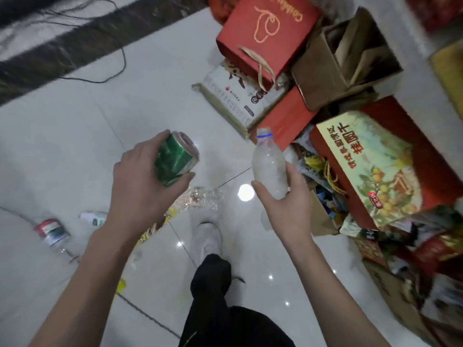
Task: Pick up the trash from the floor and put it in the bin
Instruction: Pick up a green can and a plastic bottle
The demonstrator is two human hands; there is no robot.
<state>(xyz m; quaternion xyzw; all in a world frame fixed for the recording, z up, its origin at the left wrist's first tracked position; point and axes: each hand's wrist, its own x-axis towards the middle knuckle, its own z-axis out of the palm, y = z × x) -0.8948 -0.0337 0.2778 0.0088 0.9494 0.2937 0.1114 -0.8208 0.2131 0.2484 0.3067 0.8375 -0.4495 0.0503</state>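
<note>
Left hand (145, 181): fingers and thumb curled round a dented green metal drink can (175, 159), held above the floor; its print is blurred.
Right hand (285, 204): wrapped round a clear plastic bottle (269, 169) with a blue neck ring, held tilted above the floor.
White glossy tiled floor (75, 146): a small bottle with a red and green label (50, 232) lies toward its left side, and crumpled clear plastic (200, 196) lies below the can.
Right side: a yellow and red gift box (375, 171) reads "桂圆干", beside a brown open cardboard box (345, 61).
</note>
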